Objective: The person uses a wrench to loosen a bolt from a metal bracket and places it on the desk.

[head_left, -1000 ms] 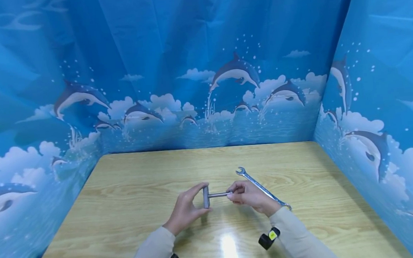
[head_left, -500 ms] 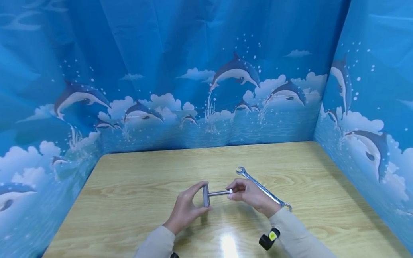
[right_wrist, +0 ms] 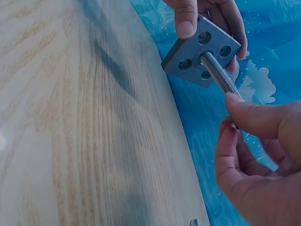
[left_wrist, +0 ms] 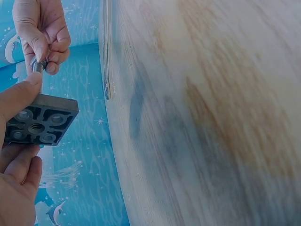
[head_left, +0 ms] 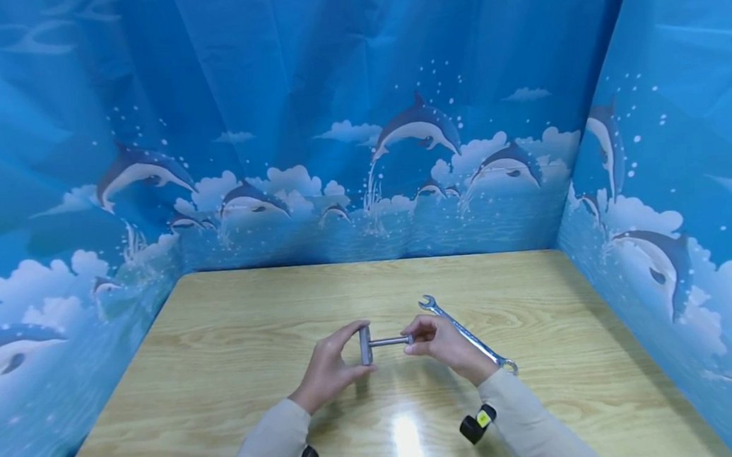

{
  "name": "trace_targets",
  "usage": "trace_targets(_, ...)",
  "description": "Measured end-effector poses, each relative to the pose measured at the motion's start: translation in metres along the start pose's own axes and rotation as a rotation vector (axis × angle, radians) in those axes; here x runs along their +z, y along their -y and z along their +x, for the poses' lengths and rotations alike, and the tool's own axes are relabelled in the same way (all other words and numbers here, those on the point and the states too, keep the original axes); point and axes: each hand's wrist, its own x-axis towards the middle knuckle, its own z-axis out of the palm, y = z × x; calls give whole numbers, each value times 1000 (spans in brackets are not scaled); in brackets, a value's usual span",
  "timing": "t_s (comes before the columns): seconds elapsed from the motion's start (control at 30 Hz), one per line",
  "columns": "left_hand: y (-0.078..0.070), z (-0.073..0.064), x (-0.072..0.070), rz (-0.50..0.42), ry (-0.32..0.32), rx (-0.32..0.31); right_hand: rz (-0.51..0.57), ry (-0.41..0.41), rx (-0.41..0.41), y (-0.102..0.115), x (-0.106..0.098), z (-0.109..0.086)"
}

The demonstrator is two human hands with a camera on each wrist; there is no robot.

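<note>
My left hand [head_left: 328, 369] grips a square metal plate [head_left: 365, 346] by its opposite edges, thumb on one side and fingers on the other. In the right wrist view the plate shows several round holes around a central one, where a threaded bolt [right_wrist: 218, 73] enters. The plate's back face [left_wrist: 40, 123], with its recessed pattern and threaded middle hole, faces the left wrist camera. At the bolt's head end, thumb and fingers of my right hand [head_left: 441, 343] pinch it. Plate and bolt are held up above the table, the bolt lying roughly level.
A silver combination wrench [head_left: 465, 333] lies slantwise on the wood-grain table [head_left: 251, 314], partly behind my right hand and wrist. Blue curtains [head_left: 304, 70] printed with dolphins enclose the table at the back and both sides. Black wrist cameras [head_left: 472, 428] sit under the sleeves.
My right fingers have shifted at the bolt's end, uncovering more of its head, which then looks turned. Plate and left hand have risen very slightly; the wrench has stayed put.
</note>
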Motion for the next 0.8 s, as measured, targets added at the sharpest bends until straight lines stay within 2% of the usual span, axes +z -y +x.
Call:
trace_targets(0.2, 1, 1, 0, 8, -10, 16, 83, 178, 53, -2, -4, -1)
trace_targets(0.3, 2, 1, 1, 7, -13, 23, 143, 223, 94, -3, -5, -1)
trace_targets(0.5, 3, 1, 1, 4, -15, 50, 163, 219, 151, -4, -5, 1)
trace_targets(0.63, 3, 1, 1, 4, -15, 49, 154, 200, 129, -5, -5, 2)
trace_targets(0.8, 2, 0, 0, 5, -10, 19, 192, 129, 91, -7, -4, 3)
